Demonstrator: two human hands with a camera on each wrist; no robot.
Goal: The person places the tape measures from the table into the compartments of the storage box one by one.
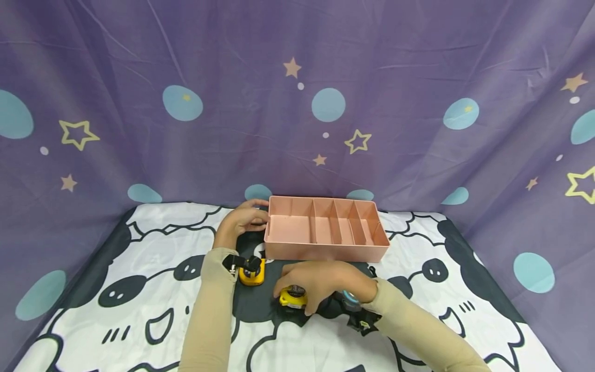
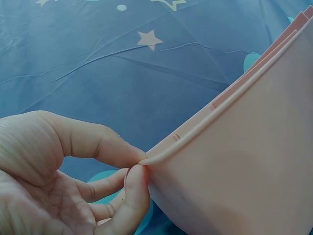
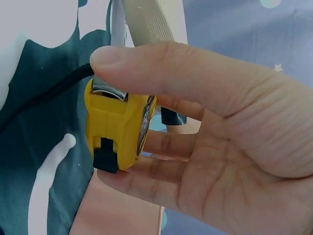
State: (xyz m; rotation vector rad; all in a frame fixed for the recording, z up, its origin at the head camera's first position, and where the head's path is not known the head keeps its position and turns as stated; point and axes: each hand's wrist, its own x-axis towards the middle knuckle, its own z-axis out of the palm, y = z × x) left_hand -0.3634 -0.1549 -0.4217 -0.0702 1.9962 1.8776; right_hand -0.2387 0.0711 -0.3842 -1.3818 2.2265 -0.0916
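Note:
A pink divided storage box (image 1: 325,252) sits at the back of the cloth, its compartments facing up. At its left end, my left hand (image 1: 244,217) pinches the rim between thumb and finger, as the left wrist view shows close up on the box wall (image 2: 234,147). My right hand (image 1: 321,281) grips a yellow tape measure (image 1: 293,297) in front of the box. In the right wrist view the thumb lies over the metal tip of that tape measure (image 3: 110,122), with the fingers curled behind it. A second yellow tape measure (image 1: 252,274) lies beside my left wrist.
The surface is a black-and-white patterned cloth (image 1: 139,330). A purple curtain (image 1: 251,113) with stars and blue dots rises right behind the box. Dividers (image 1: 335,222) split the box into one wide compartment at left and several narrower ones at right.

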